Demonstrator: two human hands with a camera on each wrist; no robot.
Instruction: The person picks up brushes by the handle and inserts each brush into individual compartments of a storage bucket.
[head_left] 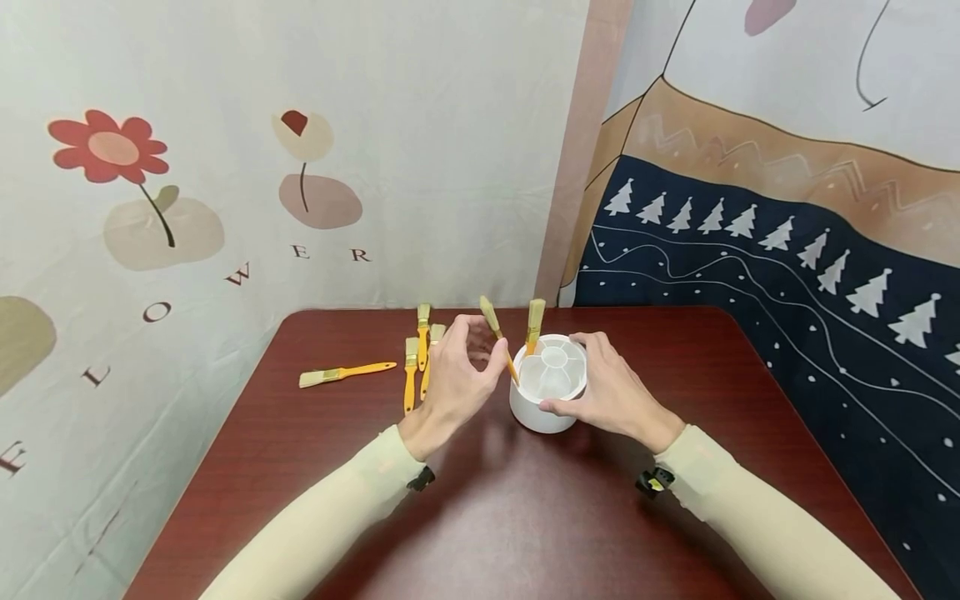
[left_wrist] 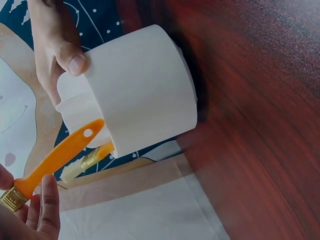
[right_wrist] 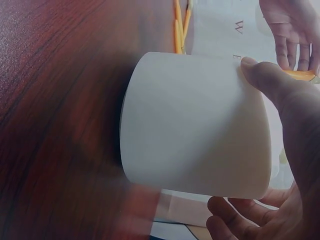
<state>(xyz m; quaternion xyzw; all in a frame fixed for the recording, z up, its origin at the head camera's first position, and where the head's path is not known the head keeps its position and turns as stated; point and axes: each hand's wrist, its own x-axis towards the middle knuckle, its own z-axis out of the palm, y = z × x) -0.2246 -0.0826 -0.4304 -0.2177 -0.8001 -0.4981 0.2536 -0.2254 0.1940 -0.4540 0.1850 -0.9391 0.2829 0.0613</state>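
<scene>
While the right hand (head_left: 618, 392) grips the white holder (head_left: 543, 419) just right of centre in the head view, the left hand (head_left: 459, 371) pinches a tilted brush (head_left: 491, 317), handle end down at the rim. A standing brush (head_left: 535, 321) is in the holder; four loose brushes (head_left: 411, 362) lie on the surface (head_left: 555, 517), left of centre. Left wrist view: handle end at the holder's mouth, left of centre; contact cannot be told. Right wrist view: thumb and fingers span the holder, mid-frame. Estimate: one brush in, second under way, four left.
</scene>
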